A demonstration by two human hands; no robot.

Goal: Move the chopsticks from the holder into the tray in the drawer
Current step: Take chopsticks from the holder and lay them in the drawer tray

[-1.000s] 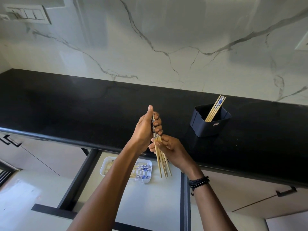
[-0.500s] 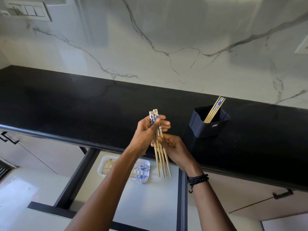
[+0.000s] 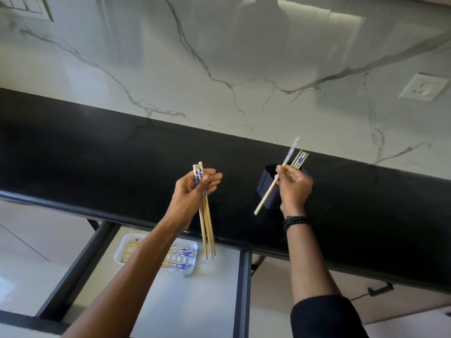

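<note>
My left hand [image 3: 192, 191] holds a bundle of wooden chopsticks [image 3: 207, 228] with blue-and-white tops, tips hanging down over the counter edge. My right hand [image 3: 294, 185] is over the dark holder [image 3: 264, 184] and grips a single chopstick [image 3: 268, 193], tilted with its blurred patterned end up. A few chopsticks [image 3: 300, 159] still lean in the holder behind that hand. Below, the white tray [image 3: 122, 250] lies in the open drawer [image 3: 190, 301] with several chopsticks in it; my left forearm hides part of it.
The black countertop [image 3: 97, 154] runs across the view under a white marble backsplash [image 3: 219, 69]. A wall socket [image 3: 423, 87] is at the right. A shut drawer with a black handle [image 3: 380, 289] lies right of the open one.
My hands have come apart. The right hand left the bundle, moved right to the holder and took one chopstick. The left hand keeps the bundle.
</note>
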